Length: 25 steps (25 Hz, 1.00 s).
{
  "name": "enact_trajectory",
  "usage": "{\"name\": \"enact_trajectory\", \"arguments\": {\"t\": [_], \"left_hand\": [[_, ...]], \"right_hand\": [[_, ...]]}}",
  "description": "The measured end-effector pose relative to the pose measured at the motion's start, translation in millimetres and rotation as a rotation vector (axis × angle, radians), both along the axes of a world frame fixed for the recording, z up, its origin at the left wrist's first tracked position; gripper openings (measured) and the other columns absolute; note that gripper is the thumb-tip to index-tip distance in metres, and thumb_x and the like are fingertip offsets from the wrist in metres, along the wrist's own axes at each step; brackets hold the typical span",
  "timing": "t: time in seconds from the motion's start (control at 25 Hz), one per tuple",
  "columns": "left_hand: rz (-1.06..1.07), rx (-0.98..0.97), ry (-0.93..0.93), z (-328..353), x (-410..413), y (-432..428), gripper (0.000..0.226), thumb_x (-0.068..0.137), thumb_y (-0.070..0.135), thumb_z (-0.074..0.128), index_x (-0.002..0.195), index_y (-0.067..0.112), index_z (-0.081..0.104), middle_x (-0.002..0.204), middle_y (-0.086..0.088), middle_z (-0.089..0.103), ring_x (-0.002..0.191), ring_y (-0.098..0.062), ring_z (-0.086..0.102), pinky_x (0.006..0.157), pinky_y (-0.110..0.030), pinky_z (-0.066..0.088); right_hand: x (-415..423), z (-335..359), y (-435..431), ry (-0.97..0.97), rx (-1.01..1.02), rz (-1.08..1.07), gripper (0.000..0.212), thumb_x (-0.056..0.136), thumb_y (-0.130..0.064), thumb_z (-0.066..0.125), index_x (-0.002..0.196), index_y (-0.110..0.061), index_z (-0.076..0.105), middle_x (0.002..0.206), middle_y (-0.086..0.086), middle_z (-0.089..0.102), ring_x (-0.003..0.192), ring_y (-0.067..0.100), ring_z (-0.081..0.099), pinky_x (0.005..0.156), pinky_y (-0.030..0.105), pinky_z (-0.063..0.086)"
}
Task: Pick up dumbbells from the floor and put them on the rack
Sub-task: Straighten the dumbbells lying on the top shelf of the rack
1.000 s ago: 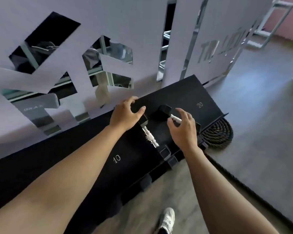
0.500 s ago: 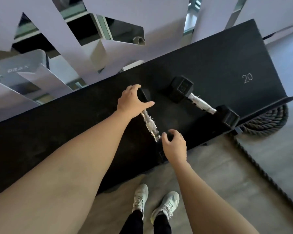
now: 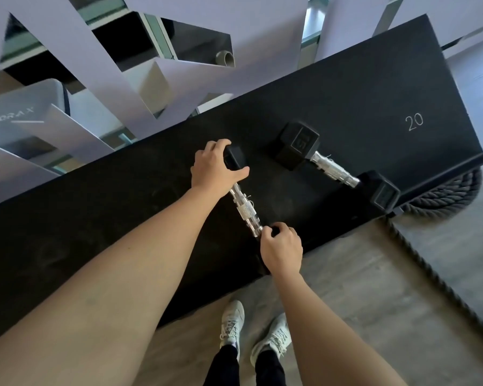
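Dumbbell with black hexagonal heads and knurled chrome handle (image 3: 244, 210) is seated on the black sloped metal rack (image 3: 346, 87), each head clasped by the left hand (image 3: 215, 165) and right hand (image 3: 280, 247). A second, matching black dumbbell (image 3: 335, 165) is racked beside it. Release appears outstanding; none is seen on the floor.

My left hand (image 3: 215, 168) covers a black end of the dumbbell (image 3: 244, 208), whose silver handle has a crosshatched knurl; the second dumbbell (image 3: 333, 165) matches it (black heads, shiny grip). The rack (image 3: 374, 87) is matte black with a white "20", the rope (image 3: 446, 196) dark grey, my shoes (image 3: 251, 330) white
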<state>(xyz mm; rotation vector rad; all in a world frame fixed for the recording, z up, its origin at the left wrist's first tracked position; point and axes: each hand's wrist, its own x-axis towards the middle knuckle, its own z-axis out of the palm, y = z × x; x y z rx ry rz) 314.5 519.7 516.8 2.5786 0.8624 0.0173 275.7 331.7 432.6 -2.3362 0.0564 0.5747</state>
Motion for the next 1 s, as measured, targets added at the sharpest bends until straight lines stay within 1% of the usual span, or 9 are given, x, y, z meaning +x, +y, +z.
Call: {"name": "enact_trajectory", "arguments": {"t": [0.2, 0.44, 0.6, 0.68, 0.72, 0.8, 0.88, 0.92, 1.0], "left_hand": [[-0.018, -0.002, 0.029, 0, -1, 0, 0.074, 0.081, 0.048, 0.073, 0.141, 0.02, 0.041, 0.141, -0.011, 0.045, 0.121, -0.033, 0.044, 0.094, -0.05, 0.049], [-0.049, 0.019, 0.034, -1, 1, -2, 0.075, 0.081, 0.049, 0.072, 0.142, 0.021, 0.04, 0.142, -0.011, 0.044, 0.121, -0.032, 0.044, 0.093, -0.05, 0.049], [-0.038, 0.028, 0.077, 0, 2, -3, 0.076, 0.08, 0.053, 0.07, 0.142, 0.021, 0.038, 0.141, -0.012, 0.043, 0.122, -0.033, 0.044, 0.095, -0.053, 0.048], [-0.02, 0.118, 0.128, 1, 5, -7, 0.078, 0.081, 0.061, 0.064, 0.142, 0.02, 0.038, 0.14, -0.014, 0.043, 0.125, -0.035, 0.043, 0.105, -0.059, 0.037], [-0.016, 0.196, 0.106, 1, 7, -12, 0.078, 0.081, 0.065, 0.06, 0.141, 0.018, 0.04, 0.139, -0.016, 0.043, 0.127, -0.035, 0.043, 0.109, -0.063, 0.027], [-0.076, 0.29, -0.061, 2, 20, -31, 0.078, 0.082, 0.065, 0.055, 0.137, 0.011, 0.046, 0.136, -0.019, 0.045, 0.128, -0.035, 0.042, 0.111, -0.068, 0.019], [-0.155, 0.189, -0.25, 2, 48, -59, 0.079, 0.082, 0.063, 0.057, 0.137, 0.007, 0.047, 0.134, -0.019, 0.047, 0.126, -0.035, 0.044, 0.109, -0.064, 0.031], [-0.171, 0.079, -0.286, 2, 64, -74, 0.081, 0.081, 0.062, 0.059, 0.139, 0.008, 0.045, 0.135, -0.018, 0.047, 0.126, -0.033, 0.044, 0.106, -0.059, 0.037], [-0.169, -0.085, -0.226, -1, 96, -98, 0.088, 0.079, 0.066, 0.061, 0.146, 0.015, 0.036, 0.142, -0.014, 0.041, 0.13, -0.031, 0.039, 0.103, -0.051, 0.043]], "right_hand": [[2, 2, 2, 0.024, -0.012, -0.016, 0.042, 0.09, -0.038, 0.043, 0.117, -0.016, 0.066, 0.111, 0.008, 0.064, 0.105, 0.027, 0.055, 0.095, 0.044, 0.044], [-8, 0, 8, 0.045, 0.015, -0.061, 0.041, 0.091, -0.037, 0.044, 0.118, -0.017, 0.067, 0.112, 0.006, 0.064, 0.108, 0.026, 0.055, 0.098, 0.046, 0.043], [-4, 4, 0, 0.052, 0.03, 0.041, 0.04, 0.092, -0.039, 0.049, 0.118, -0.015, 0.066, 0.112, 0.004, 0.064, 0.108, 0.023, 0.055, 0.095, 0.041, 0.045], [15, 15, -12, -0.037, 0.048, 0.08, 0.037, 0.09, -0.039, 0.056, 0.111, -0.013, 0.069, 0.108, 0.004, 0.065, 0.102, 0.023, 0.058, 0.088, 0.037, 0.047], [30, 23, -20, -0.152, 0.083, 0.062, 0.032, 0.089, -0.036, 0.059, 0.103, -0.01, 0.071, 0.103, 0.006, 0.067, 0.098, 0.025, 0.059, 0.086, 0.037, 0.048], [77, 38, -43, -0.458, 0.122, -0.026, 0.021, 0.087, -0.025, 0.062, 0.088, -0.005, 0.071, 0.091, 0.011, 0.068, 0.089, 0.031, 0.06, 0.083, 0.042, 0.049], [130, 47, -70, -0.661, 0.059, -0.105, 0.018, 0.086, -0.02, 0.06, 0.083, -0.004, 0.068, 0.089, 0.015, 0.067, 0.088, 0.034, 0.057, 0.084, 0.043, 0.047], [155, 47, -84, -0.672, 0.007, -0.126, 0.019, 0.086, -0.021, 0.058, 0.085, -0.005, 0.069, 0.094, 0.015, 0.066, 0.092, 0.035, 0.056, 0.087, 0.043, 0.044], [195, 38, -112, -0.556, -0.1, -0.123, 0.024, 0.089, -0.028, 0.057, 0.096, -0.01, 0.07, 0.111, 0.014, 0.064, 0.105, 0.036, 0.053, 0.095, 0.043, 0.04]]}}
